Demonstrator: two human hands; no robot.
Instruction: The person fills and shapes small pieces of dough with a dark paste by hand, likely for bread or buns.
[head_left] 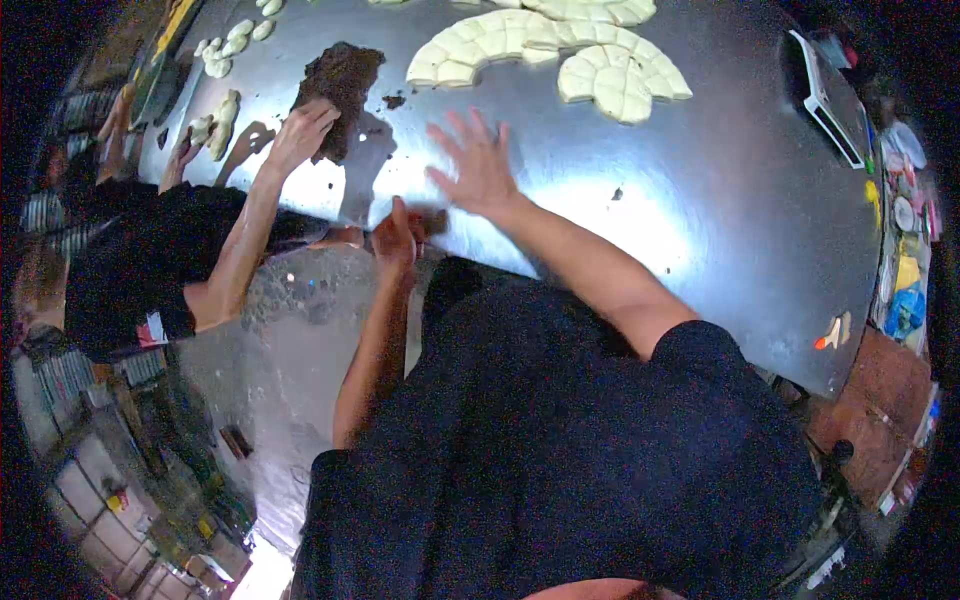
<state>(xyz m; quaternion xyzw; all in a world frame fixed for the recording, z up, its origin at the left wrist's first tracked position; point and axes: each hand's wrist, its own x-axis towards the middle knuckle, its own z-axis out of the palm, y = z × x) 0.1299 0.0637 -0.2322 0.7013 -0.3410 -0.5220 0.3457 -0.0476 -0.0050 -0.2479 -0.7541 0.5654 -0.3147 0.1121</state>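
Observation:
My right hand (472, 165) is spread flat with its fingers apart, over or on the shiny metal table (600, 190). My left hand (395, 243) is at the table's near edge, its thumb up and its fingers curled. A small brownish shape shows beside those fingers, too blurred to name. Beyond my right hand lie pale dough pieces (490, 45) set in a curved band, with a fan-shaped cluster of dough (625, 85) next to it. To the left of my hands is a dark brown crumbly mass (345, 80), with a small crumb (394, 101) beside it.
On the left, a co-worker's hand (303, 132) touches the dark mass. Small dough lumps (235, 40) and a longer dough piece (224, 125) lie farther left. A white-framed object (825, 100) stands at the right edge, and a small orange-tipped item (830, 335) lies at the near right corner.

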